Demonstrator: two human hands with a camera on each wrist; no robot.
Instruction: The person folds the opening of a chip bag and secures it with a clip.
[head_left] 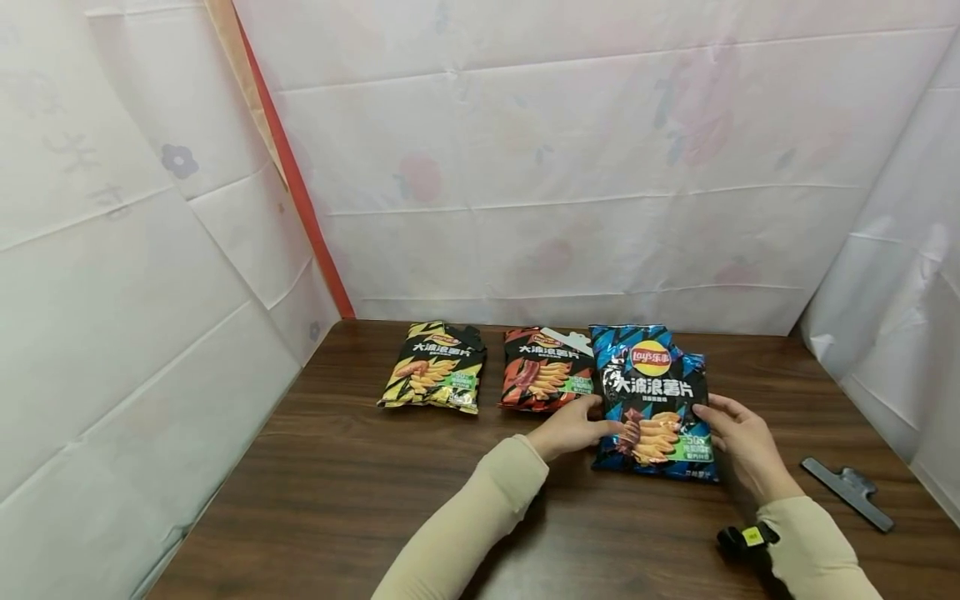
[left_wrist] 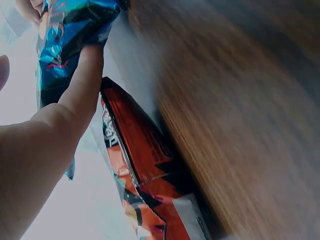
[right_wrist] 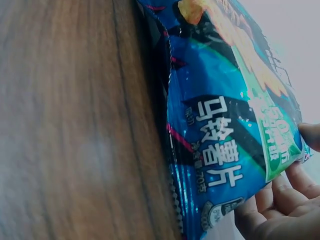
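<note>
A blue and black bag of potato chips (head_left: pixel 652 392) stands tilted up between my two hands, its printed front toward me. My left hand (head_left: pixel 573 427) pinches its left edge low down, thumb across the front. On the other side my right hand (head_left: pixel 746 437) holds the right edge, and the right wrist view shows its thumb in front and curled fingers (right_wrist: pixel 287 197) behind. The bag's bottom seam is close to the wooden table. Its upper right outline steps down. Just left of it lies a red chip bag (head_left: pixel 543 375) with a white clip (head_left: pixel 567 340) at its top.
Farther left lies a yellow and black chip bag (head_left: pixel 433 367) with a black clip (head_left: pixel 467 336). A loose dark grey clip (head_left: pixel 847 492) lies right of my right hand on the brown table (head_left: pixel 360 500). Pale sheeting (head_left: pixel 570 167) walls in the back and sides.
</note>
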